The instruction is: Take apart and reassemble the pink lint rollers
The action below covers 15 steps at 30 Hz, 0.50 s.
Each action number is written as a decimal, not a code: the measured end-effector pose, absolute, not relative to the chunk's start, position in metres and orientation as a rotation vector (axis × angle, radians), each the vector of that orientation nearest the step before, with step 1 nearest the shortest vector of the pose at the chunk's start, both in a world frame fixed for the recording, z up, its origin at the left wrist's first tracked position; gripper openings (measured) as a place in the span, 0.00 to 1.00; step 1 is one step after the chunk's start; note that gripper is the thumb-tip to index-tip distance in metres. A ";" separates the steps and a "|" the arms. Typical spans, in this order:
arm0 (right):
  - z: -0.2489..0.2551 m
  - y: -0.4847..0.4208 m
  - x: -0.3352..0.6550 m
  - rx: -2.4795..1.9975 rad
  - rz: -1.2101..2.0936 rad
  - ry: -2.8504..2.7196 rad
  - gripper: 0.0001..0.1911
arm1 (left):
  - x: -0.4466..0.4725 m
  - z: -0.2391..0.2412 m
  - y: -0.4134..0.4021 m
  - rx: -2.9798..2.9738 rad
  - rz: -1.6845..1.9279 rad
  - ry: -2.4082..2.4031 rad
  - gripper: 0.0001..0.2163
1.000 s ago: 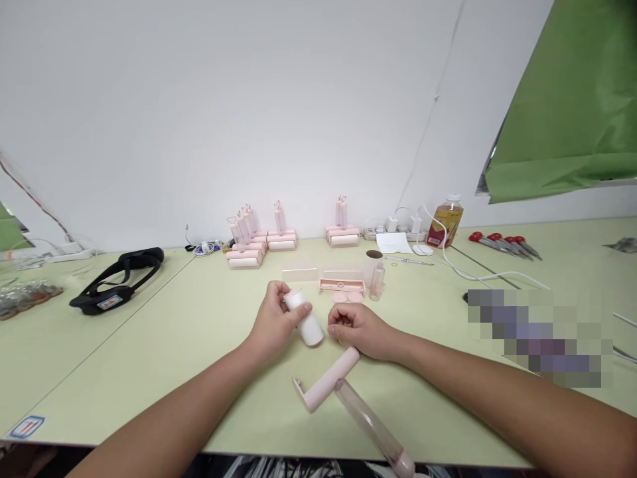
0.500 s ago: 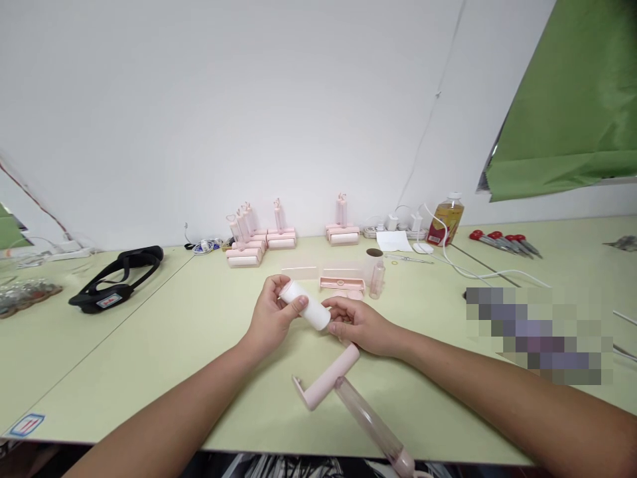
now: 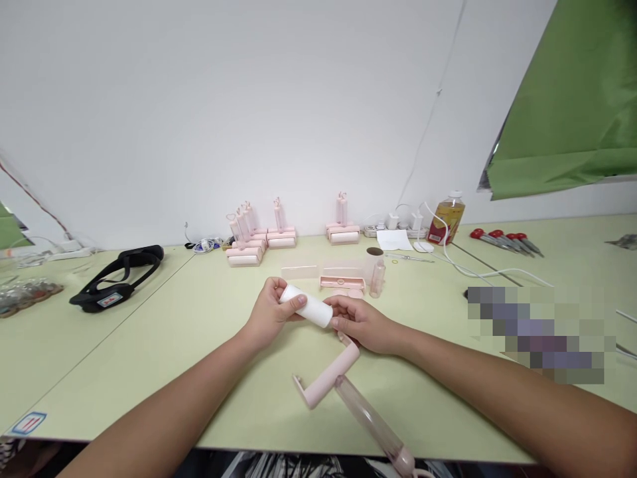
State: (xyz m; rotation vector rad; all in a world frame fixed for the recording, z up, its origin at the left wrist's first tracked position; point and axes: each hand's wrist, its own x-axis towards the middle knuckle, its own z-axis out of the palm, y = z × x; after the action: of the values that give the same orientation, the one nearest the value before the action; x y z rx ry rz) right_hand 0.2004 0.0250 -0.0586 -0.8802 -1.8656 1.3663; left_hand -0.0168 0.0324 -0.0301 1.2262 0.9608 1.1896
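Observation:
My left hand (image 3: 275, 307) is closed round the left end of a white lint roller refill (image 3: 311, 308), thumb on top. At the refill's other end, the fingers of my right hand (image 3: 359, 322) are bent and pinch its edge. The refill is tilted, its right end lower. Just below lies a pink lint roller handle (image 3: 332, 375) with a clear grip, pointing toward the table's front edge. Behind my hands are an open pink case (image 3: 342, 283), a short clear tube (image 3: 377, 279) and another upright roll (image 3: 373, 262).
Several pink lint rollers (image 3: 245, 252) stand along the wall. At the back right are a drink bottle (image 3: 446, 219), white cables (image 3: 465, 271) and red-handled tools (image 3: 507, 242). A black head strap (image 3: 117, 279) lies at left. The right side has a blurred patch.
The refill has turned slightly flatter in my left hand. My right fingers have shifted a little along its end. The pink handle stays in place.

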 end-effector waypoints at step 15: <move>-0.053 0.024 0.195 -1.040 1.352 -1.768 0.17 | -0.012 -0.035 0.033 1.155 1.190 1.060 0.28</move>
State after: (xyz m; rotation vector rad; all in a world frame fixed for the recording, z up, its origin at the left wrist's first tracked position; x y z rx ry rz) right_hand 0.1954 0.0235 -0.0529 -1.0399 -1.7675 1.3517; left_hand -0.0123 0.0331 -0.0350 1.1549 1.0602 1.1903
